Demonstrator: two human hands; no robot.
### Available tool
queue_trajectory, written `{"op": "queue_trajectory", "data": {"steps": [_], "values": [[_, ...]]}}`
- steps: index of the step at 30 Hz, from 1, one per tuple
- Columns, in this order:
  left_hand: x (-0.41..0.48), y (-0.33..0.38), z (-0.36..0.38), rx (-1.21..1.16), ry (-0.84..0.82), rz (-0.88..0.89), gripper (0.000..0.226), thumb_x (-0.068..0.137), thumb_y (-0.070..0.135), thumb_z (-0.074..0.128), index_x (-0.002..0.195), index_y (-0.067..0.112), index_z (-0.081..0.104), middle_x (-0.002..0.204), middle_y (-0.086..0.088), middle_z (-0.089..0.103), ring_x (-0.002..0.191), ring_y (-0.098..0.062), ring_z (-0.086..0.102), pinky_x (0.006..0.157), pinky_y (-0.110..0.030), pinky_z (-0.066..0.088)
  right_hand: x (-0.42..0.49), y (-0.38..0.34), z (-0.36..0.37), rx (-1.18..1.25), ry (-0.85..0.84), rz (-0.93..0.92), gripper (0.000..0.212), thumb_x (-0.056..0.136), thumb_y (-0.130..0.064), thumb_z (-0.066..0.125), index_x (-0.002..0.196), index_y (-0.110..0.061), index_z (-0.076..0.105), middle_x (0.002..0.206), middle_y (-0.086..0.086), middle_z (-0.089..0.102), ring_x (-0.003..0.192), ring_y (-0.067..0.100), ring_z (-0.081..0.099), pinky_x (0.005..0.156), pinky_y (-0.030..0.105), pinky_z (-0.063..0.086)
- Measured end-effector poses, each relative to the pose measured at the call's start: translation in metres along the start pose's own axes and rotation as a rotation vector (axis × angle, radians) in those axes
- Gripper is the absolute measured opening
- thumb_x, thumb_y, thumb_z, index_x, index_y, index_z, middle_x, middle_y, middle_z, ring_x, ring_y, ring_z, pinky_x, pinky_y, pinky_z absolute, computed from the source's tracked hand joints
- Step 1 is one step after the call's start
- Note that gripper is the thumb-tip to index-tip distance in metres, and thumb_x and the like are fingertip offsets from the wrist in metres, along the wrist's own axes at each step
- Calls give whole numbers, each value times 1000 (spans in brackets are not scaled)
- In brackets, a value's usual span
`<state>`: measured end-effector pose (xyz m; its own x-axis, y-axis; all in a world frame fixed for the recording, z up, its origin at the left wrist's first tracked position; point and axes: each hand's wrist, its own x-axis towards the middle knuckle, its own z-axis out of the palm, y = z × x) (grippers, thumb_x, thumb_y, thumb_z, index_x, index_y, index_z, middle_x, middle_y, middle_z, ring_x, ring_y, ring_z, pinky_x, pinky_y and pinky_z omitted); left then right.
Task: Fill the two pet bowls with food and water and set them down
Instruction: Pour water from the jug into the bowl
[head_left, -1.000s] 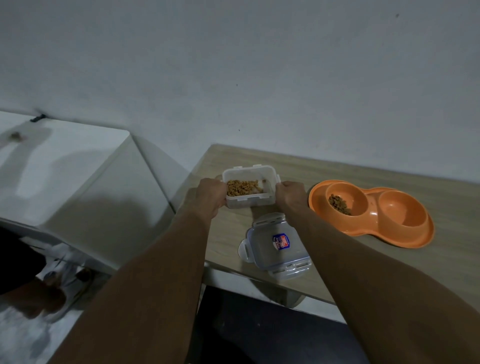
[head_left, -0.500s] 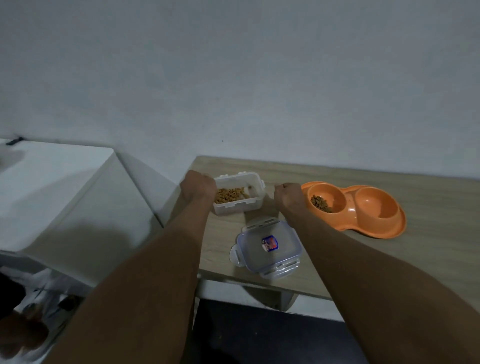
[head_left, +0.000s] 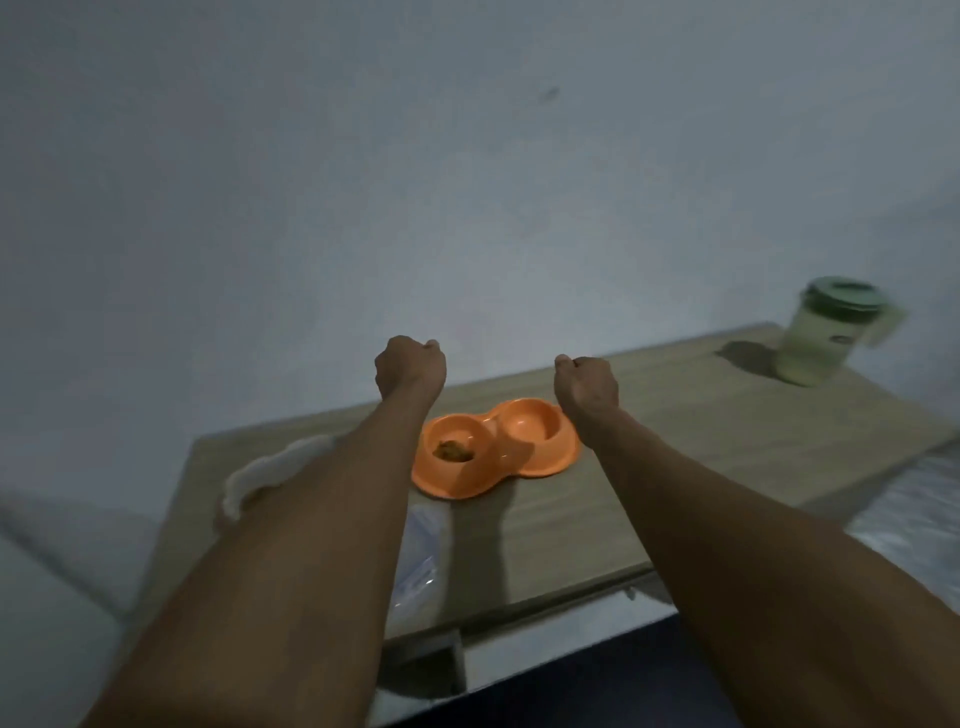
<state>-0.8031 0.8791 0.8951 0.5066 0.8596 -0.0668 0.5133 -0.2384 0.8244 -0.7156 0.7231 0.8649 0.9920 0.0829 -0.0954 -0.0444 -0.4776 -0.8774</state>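
On table (head_left: 675, 441), orange bowl (head_left: 540, 465) w/ kibble (head_left: 454, 451), left hand (head_left: 410, 366) & right hand (head_left: 587, 384), grip fisted, empty

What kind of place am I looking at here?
Likely a room in a home: a wooden table against a plain wall, an orange pet bowl holding kibble, and a lidded green cup.

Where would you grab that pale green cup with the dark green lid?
Probably round the body of the pale green plastic cup with the dark green lid, below the lid, the right hand coming from its near left side. It stands upright with bare sides there; the tab jutting from its right is too blurred to trust.
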Motion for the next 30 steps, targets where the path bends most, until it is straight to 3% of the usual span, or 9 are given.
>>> {"op": "queue_trajectory", "data": {"steps": [2, 6, 9, 13, 19, 23, 28, 30], "values": [[-16, 27, 33, -3, -66, 65, 25, 94, 25, 51, 81, 4, 58, 94, -16, 68, 91, -35, 66, 66, -30, 43, 12, 16, -40, 30, 76, 23, 34, 97, -33, 46, 80, -7, 60, 93, 21, 64, 101, 39, 64, 89, 42, 50], [-60, 79, 98, 10, -163, 152, 27, 94, 27, 50, 77, 6, 54, 98, -17, 69, 89, -34, 65, 63, -28, 40, 40, 51, -116, 55, 181, 66, 35, 97, -34, 48, 77, -8, 60, 95, 22, 66, 90, 36, 63, 91, 46, 53], [-95, 113, 149, 8, -214, 200, 26, 93, 27, 50, 76, 7, 54, 99, -17, 69, 85, -33, 63, 64, -27, 40, 61, 80, -174, 80, 221, 104, 39, 98, -35, 48, 94, -1, 67, 105, 22, 67, 99, 39, 63, 94, 49, 52], [-144, 157, 222, -20, -270, 216, 29, 92, 28, 50, 78, 3, 56, 108, -21, 67, 99, -37, 64, 68, -31, 46, 92, 120, -254, 86, 266, 158, 44, 95, -38, 50, 108, 1, 67, 112, 24, 67, 104, 42, 64, 94, 48, 52], [-204, 216, 318, -63, -340, 186, 36, 94, 27, 49, 77, -2, 60, 109, -22, 67, 103, -39, 63, 83, -39, 52, 141, 159, -352, 77, 310, 194, 32, 96, -37, 49, 87, -9, 63, 93, 15, 63, 98, 38, 65, 90, 47, 54], [-213, 238, 360, -55, -341, 150, 40, 94, 32, 49, 103, -2, 67, 109, -19, 68, 101, -37, 64, 84, -37, 51, 172, 168, -383, 154, 302, 197, 39, 98, -37, 50, 70, -9, 53, 88, 11, 59, 91, 37, 63, 90, 48, 55], [-201, 270, 410, -83, -342, 86, 41, 96, 34, 45, 109, 0, 63, 113, -16, 65, 103, -35, 62, 89, -38, 52, 224, 172, -401, 204, 300, 193, 42, 98, -36, 49, 62, -13, 46, 70, 5, 50, 75, 30, 52, 89, 49, 55], [-190, 282, 431, -109, -342, 46, 43, 96, 37, 44, 112, 1, 60, 116, -16, 63, 106, -35, 61, 94, -41, 51, 248, 175, -404, 196, 296, 189, 43, 97, -37, 48, 61, -14, 43, 66, 4, 48, 74, 30, 51, 83, 42, 54]]}}
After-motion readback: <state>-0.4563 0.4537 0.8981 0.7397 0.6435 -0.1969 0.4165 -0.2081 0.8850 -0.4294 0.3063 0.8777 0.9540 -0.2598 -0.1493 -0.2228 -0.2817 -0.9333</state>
